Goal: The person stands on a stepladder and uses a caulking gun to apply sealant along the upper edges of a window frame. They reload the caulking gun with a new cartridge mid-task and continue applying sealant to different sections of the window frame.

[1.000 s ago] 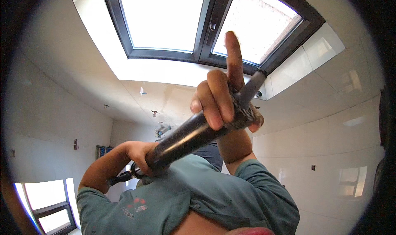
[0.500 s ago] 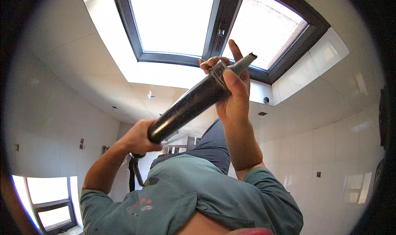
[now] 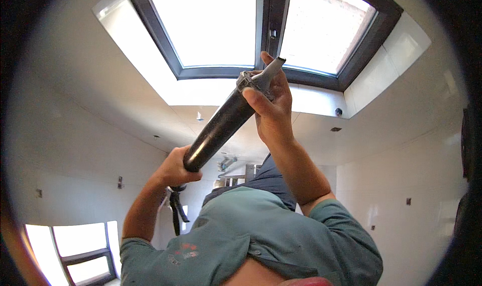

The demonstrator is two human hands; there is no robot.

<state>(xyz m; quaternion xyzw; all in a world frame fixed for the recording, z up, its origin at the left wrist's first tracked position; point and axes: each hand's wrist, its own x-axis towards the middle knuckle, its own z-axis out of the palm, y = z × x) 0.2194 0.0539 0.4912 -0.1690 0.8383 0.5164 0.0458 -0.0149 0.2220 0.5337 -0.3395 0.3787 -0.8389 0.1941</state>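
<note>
A caulking gun (image 3: 219, 131) with a long, glossy black barrel slants up to the right in front of my body. My left hand (image 3: 174, 167) is closed around its rear end; a black handle (image 3: 176, 210) hangs below that hand, and most of that grip is hidden. At the front end, my right hand (image 3: 275, 116) holds the cap, its thumb on the near side and the other fingers partly hidden behind. A flattened grey nozzle (image 3: 271, 71) sticks out past the right hand's fingers. Greyish smears coat the front cap (image 3: 245, 80).
Beyond the gun is a large dark-framed window (image 3: 273, 15) in a tiled recess. A smaller window (image 3: 85, 253) stands at lower left. Pale tiled walls (image 3: 391, 180) carry small dark outlet holes (image 3: 335, 129). Something like a wooden ladder or stool (image 3: 235, 179) shows behind my legs.
The nozzle end has swung left and slightly up, so the barrel slants more steeply. My right hand moved left with it, its index finger now less extended. The whole view has shifted slightly.
</note>
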